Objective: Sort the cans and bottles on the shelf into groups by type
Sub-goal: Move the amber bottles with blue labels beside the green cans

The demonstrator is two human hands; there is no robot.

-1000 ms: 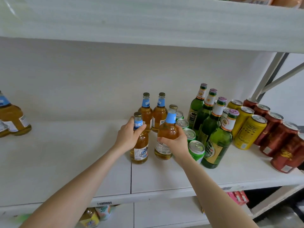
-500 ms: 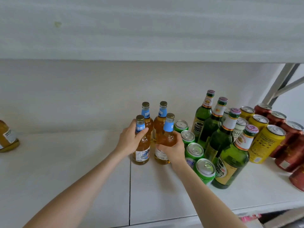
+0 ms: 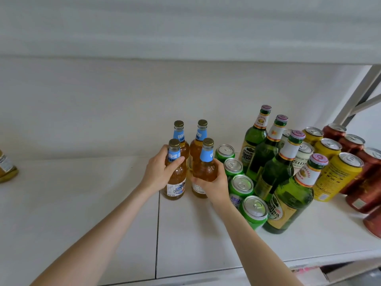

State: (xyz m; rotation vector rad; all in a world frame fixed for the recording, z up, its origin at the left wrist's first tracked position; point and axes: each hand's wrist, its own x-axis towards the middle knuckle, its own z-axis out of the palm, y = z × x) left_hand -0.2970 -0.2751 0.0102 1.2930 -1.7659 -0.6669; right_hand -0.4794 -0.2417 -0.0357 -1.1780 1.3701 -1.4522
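Amber glass bottles with blue neck labels [image 3: 198, 144], four upright in a tight square on the white shelf board [image 3: 103, 213], front pair in hand.
Front-left amber bottle [image 3: 175, 179] gripped at the shoulder by the left hand [image 3: 158, 172], thumb across the blue label; front-right amber bottle [image 3: 206, 170] clasped round the body by the right hand [image 3: 215, 183], fingers curled below the neck label. Both bases down on the board, rear pair just beyond the fingertips. Just right of the right hand: row of four green aluminium cans [image 3: 240, 184], upright, close beside the wrist. Further right: four green glass bottles [image 3: 276, 172], then yellow cans [image 3: 338, 174] and reddish-brown cans [image 3: 369, 182]. Well left of the left hand, at the frame edge: one more amber bottle [image 3: 6, 168], partly cut off.
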